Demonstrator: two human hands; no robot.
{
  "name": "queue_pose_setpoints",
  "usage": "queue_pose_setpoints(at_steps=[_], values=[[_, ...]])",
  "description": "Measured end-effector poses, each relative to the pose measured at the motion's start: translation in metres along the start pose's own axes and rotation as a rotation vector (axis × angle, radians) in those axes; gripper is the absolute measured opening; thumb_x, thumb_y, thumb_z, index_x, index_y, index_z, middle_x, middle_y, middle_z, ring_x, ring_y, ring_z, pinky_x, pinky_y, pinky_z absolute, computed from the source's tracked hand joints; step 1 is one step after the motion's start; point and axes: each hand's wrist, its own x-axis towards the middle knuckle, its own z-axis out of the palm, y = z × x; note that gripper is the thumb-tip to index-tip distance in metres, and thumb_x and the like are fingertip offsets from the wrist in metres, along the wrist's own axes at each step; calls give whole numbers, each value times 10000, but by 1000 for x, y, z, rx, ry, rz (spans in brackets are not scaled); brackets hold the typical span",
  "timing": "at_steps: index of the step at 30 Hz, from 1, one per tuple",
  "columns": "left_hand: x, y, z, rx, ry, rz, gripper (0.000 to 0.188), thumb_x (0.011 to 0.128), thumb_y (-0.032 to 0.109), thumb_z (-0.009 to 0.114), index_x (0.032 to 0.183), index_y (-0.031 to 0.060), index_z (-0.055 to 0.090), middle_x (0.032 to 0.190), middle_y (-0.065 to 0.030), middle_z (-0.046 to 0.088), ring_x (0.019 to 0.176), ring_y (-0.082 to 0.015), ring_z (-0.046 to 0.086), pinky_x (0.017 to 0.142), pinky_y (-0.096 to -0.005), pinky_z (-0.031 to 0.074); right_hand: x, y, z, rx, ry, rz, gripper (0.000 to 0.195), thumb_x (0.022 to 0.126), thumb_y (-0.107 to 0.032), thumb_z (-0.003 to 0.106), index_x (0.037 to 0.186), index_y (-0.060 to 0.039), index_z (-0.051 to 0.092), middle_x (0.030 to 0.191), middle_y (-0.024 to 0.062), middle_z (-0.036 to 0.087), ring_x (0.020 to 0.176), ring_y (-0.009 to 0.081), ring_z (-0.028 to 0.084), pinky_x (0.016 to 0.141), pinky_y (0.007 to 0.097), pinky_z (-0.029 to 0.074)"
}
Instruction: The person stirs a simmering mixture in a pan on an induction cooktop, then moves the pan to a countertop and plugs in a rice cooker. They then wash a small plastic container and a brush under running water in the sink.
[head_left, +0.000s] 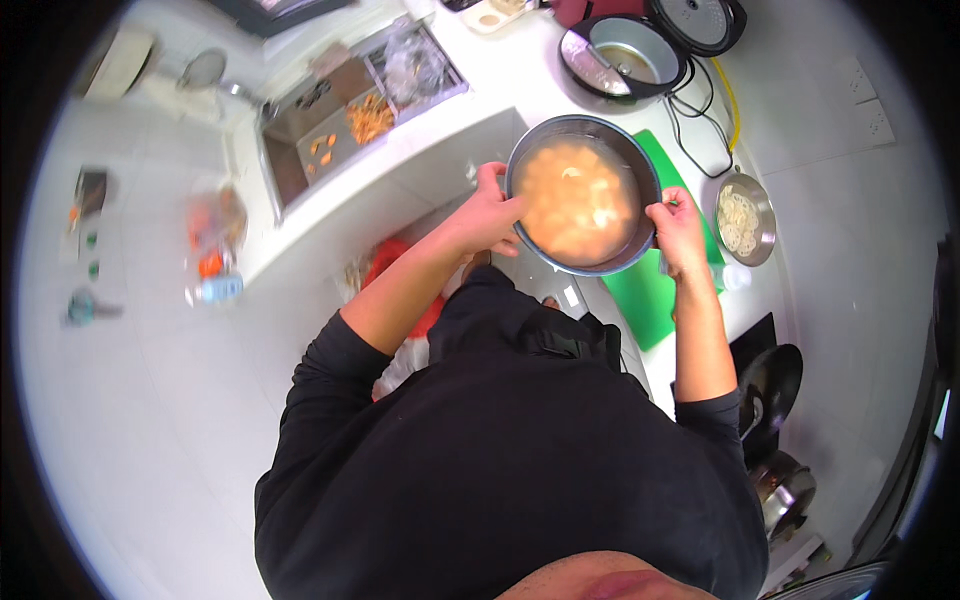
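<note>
Between my two hands hangs a round dark pot (649, 180), probably the inner pot of a rice cooker, held up level in front of my body. Orange chunks of food (574, 199) fill much of it under liquid, blurred by motion. My left hand (491, 214) grips the rim on the left, thumb over the edge. On the opposite side my right hand (679, 229) pinches the rim. Partly under the pot and right forearm lies a green cutting board (641, 300) on the white counter. The open rice cooker (630, 56) stands beyond the pot, its lid raised.
Orange peelings (370, 118) lie in the steel sink (289, 142) at left, beside a rack with a plastic bag (411, 64). To the right are a metal bowl of pale slices (742, 217), a black wok (772, 390) and a loose power cord (694, 142). A red bag (386, 262) sits below.
</note>
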Motion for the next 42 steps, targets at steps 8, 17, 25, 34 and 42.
queue_pose_setpoints(at_steps=[8,17,25,34,42], values=[[216,140,-63,476,-121,451,977,940,424,566,1646,-31,67,1421,-378,563,1193,-472,664,1013,-472,538,124,-113,14,106,316,22,176,923,-68,661,1028,-156,551,856,10,686,684,131,659,572,348,593],[346,297,-49,567,-204,379,782,977,332,519,1637,116,159,1087,-231,707,696,-292,731,573,-417,619,258,-150,-6,161,527,10,194,897,-91,685,1047,-123,567,907,46,674,744,187,702,635,409,641],[457,306,-9,667,-221,440,631,986,355,559,1531,43,499,1194,-191,737,846,-296,770,719,-384,640,333,-105,-19,183,704,31,211,893,-108,720,1036,-90,567,909,84,661,703,231,707,569,443,660],[534,254,-21,893,-17,515,594,959,361,522,1549,291,544,1437,-298,619,1344,-441,594,1182,-484,442,375,-72,-6,-202,736,184,223,855,-223,720,983,-69,621,913,117,718,777,282,733,742,441,631],[520,256,-22,1168,16,368,805,993,461,558,1689,162,285,1578,-301,458,1406,-455,540,1179,-482,446,377,-72,1,-646,660,360,400,854,-348,742,1181,-121,706,1243,145,707,1179,336,656,1025,454,538]])
